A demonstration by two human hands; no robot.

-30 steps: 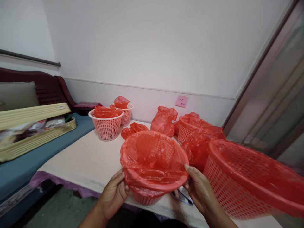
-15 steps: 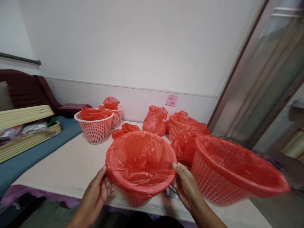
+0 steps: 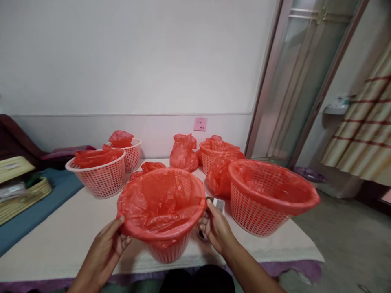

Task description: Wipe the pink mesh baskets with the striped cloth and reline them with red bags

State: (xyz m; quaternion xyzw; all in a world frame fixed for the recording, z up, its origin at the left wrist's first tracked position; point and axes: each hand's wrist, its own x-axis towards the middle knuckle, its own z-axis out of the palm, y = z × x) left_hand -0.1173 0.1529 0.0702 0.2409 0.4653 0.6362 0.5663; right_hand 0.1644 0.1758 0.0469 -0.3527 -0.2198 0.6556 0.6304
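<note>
In front of me a perforated plastic basket [image 3: 169,251] stands on the cloth-covered surface, lined with a thin red plastic bag [image 3: 159,199] folded out over its rim. My left hand [image 3: 105,246] grips the rim's left side, thumb on top. At the right side my right hand [image 3: 216,226] pinches the bag-covered rim, its other fingers curled below. A larger basket [image 3: 258,213], likewise lined in red, sits just right of my right hand. Partly hidden behind that hand is a small pale and dark object [image 3: 219,205] that I cannot make out.
Two white-rimmed baskets [image 3: 102,177] with crumpled red bags in them stand at the left. Behind are a standing red bag [image 3: 184,154], another lined basket [image 3: 208,160] and a bulging red bag [image 3: 219,179]. A yellow woven box [image 3: 27,199] lies far left. The wall bears a pink note [image 3: 200,124].
My view has turned to the right, so things appear shifted left and a curtain shows. Both hands keep hold of the lined basket's rim.
</note>
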